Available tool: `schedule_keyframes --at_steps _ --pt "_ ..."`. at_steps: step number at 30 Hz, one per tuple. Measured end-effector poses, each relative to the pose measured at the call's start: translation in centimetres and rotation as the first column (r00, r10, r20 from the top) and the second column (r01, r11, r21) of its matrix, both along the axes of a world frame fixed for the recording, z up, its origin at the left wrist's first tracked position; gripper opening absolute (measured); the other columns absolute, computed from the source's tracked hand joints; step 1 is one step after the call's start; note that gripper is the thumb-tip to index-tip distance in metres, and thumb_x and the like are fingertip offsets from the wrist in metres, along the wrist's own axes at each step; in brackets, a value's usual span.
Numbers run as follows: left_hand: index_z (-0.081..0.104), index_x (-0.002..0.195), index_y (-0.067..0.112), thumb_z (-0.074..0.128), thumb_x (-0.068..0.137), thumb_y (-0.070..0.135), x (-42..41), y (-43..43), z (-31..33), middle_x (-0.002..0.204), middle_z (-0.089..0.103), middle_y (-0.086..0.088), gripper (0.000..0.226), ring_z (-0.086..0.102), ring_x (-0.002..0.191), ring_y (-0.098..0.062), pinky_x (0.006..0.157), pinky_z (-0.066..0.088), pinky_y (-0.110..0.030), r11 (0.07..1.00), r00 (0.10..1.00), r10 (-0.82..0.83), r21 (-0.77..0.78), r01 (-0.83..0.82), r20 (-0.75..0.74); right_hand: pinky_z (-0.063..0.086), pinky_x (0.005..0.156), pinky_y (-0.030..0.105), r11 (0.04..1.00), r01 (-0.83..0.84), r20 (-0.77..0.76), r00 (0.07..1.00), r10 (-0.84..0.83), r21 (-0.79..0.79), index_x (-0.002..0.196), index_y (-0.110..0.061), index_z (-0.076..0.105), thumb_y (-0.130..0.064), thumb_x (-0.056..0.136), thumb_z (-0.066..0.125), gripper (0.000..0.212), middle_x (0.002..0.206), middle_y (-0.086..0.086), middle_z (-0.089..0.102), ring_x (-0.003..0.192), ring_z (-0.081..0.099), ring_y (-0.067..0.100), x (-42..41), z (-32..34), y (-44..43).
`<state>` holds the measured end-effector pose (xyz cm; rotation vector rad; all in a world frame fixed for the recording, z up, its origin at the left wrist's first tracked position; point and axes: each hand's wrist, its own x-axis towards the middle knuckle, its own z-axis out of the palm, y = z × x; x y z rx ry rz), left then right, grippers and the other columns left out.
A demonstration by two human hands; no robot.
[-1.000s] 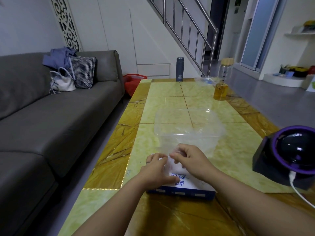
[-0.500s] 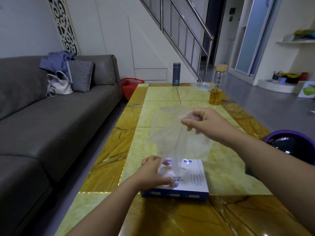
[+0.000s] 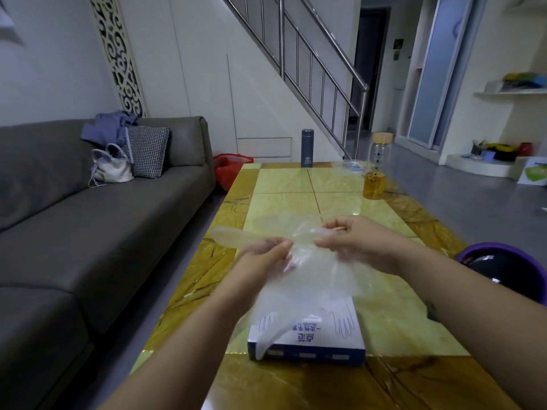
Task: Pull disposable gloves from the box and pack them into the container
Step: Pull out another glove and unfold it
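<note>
Glove (image 3: pixel 313 279): 1 sheet of clear, thin plastic film, creased and slightly cloudy, the table pattern visible through it. It is held in the air above the box (image 3: pixel 325 335), toward the box's 12 o'clock side.

- Left hand (image 3: pixel 263 255): fingers and thumb pinch the film at its top edge.
- Right hand (image 3: pixel 355 244): fingers curled, pinching the same edge at 3 o'clock of the left hand. The 2 hands are near each other, apart by a short gap, with film bunched between them.
- 1 lobe of film sticks out past the left hand toward 9 o'clock and looks yellowish against the table.
- The rest hangs down in a loose drape; its lowest tip lies over the box's near left corner, at about 7 o'clock.

Box: flat, white top with blue print and glove outlines, dark blue front edge, lying on the yellow marble-pattern table (image 3: pixel 281 179).

A faint clear shape shows behind the hands at 12 o'clock; cannot tell whether it is the container.
</note>
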<state>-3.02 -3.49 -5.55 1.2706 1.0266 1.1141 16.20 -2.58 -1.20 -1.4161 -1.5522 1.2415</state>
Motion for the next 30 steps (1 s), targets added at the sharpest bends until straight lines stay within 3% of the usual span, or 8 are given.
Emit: schedule_keyframes --at_steps 2,6,12,15,20,25,28,30 --pt "0.062 0.101 -0.004 0.059 0.091 0.010 -0.2 0.1 0.0 0.085 0.062 -0.009 0.017 0.064 0.077 -0.012 0.071 0.057 -0.020 0.993 0.977 0.079 -0.101 -0.060 0.198 0.052 0.061 0.025 0.985 0.155 -0.232 0.958 -0.170 -0.080 0.119 -0.012 0.056 -0.010 0.079 0.073 0.043 0.094 0.010 0.063 0.069 0.054 0.014 0.7 -0.4 0.0" --pt "0.063 0.091 0.006 0.059 0.091 0.010 -0.5 0.4 -0.3 0.081 0.063 -0.004 0.005 0.065 0.070 -0.009 0.073 0.056 -0.024 0.976 0.960 0.186 -0.155 -0.155 0.211 0.056 0.079 0.039 0.985 0.133 -0.443 0.881 -0.169 -0.110 0.125 -0.018 0.047 -0.013 0.082 0.069 0.049 0.107 0.013 0.065 0.092 0.062 0.026 0.7 -1.3 -1.0" --pt "0.063 0.103 0.003 0.060 0.091 0.011 -0.6 0.7 -0.4 0.098 0.066 -0.010 0.015 0.065 0.085 -0.013 0.069 0.057 -0.021 0.979 0.958 0.148 -0.175 -0.106 0.244 0.053 0.087 0.029 0.985 -0.006 -0.131 0.991 0.029 0.173 0.103 -0.021 0.064 -0.014 0.082 0.070 0.023 0.105 0.001 0.072 0.100 0.066 0.013 -0.1 -0.6 -1.5" --pt "0.059 0.113 -0.003 0.059 0.091 0.010 -0.6 0.7 -0.3 0.103 0.065 -0.012 0.026 0.063 0.091 -0.015 0.067 0.057 -0.019 0.986 0.962 0.084 -0.160 -0.043 0.259 0.053 0.081 0.021 0.975 -0.049 -0.065 0.996 0.065 0.217 0.097 -0.021 0.069 -0.007 0.083 0.068 0.020 0.102 -0.002 0.073 0.095 0.067 0.007 -0.2 0.2 -0.9" --pt "0.064 0.107 0.000 0.059 0.091 0.016 -0.9 0.9 -0.5 0.098 0.065 -0.012 0.023 0.060 0.090 -0.021 0.081 0.052 -0.033 0.991 0.981 0.038 -0.134 -0.012 0.190 0.051 0.072 0.010 0.958 -0.120 0.093 0.991 0.098 0.262 0.121 -0.026 0.061 0.000 0.085 0.064 0.044 0.096 -0.024 0.068 0.066 0.057 0.003 0.0 1.1 -0.5" --pt "0.068 0.100 0.009 0.057 0.093 0.019 -2.3 2.1 -1.8 0.101 0.061 -0.011 0.016 0.055 0.090 -0.024 0.074 0.047 -0.029 0.979 0.985 0.141 -0.159 -0.125 0.094 0.043 0.064 0.004 0.942 -0.145 0.197 0.976 0.086 0.303 0.132 -0.033 0.050 -0.003 0.087 0.063 0.056 0.077 -0.030 0.049 0.053 0.051 -0.010 1.0 1.7 -0.4" --pt "0.067 0.104 0.009 0.056 0.094 0.022 -3.6 2.9 -2.5 0.082 0.051 -0.003 0.020 0.040 0.062 -0.014 0.061 0.042 -0.023 0.959 0.972 0.233 -0.170 -0.227 0.016 0.045 0.069 0.009 0.943 -0.160 0.291 0.954 0.072 0.293 0.137 -0.033 0.045 -0.009 0.087 0.066 0.060 0.097 -0.028 0.047 0.051 0.053 -0.007 1.6 1.7 0.2" --pt "0.065 0.105 0.008 0.054 0.095 0.023 -4.4 3.6 -2.9 0.081 0.049 -0.002 0.021 0.036 0.060 -0.012 0.061 0.043 -0.023 0.929 0.948 0.317 -0.197 -0.313 -0.010 0.046 0.068 0.009 0.945 -0.163 0.331 0.942 0.063 0.283 0.140 -0.033 0.042 -0.011 0.086 0.068 0.064 0.113 -0.026 0.046 0.060 0.058 -0.008 1.7 1.8 1.1"
